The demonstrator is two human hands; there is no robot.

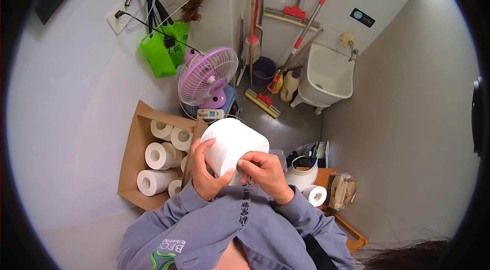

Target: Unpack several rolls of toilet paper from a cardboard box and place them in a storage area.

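A large white toilet paper roll [237, 141] is held up in front of my chest. My left hand [206, 172] grips its left side, with the thumb along the near end and the fingers over the outer wrap. At the core opening, my right hand [264, 174] has its thumb and forefinger pinched together; whether they hold the core or a bit of paper is hidden. Left of my hands stands an open cardboard box [132, 163] with several white paper rolls [157, 156] inside. Another white roll [315, 195] lies to my right.
A purple fan [208, 76] and a white power strip [210, 114] stand beyond the box. Mops [264, 99], a dark bucket [264, 70] and a white mop sink [331, 67] are at the far wall. A white visor [302, 176] and a paper package [338, 191] sit at right.
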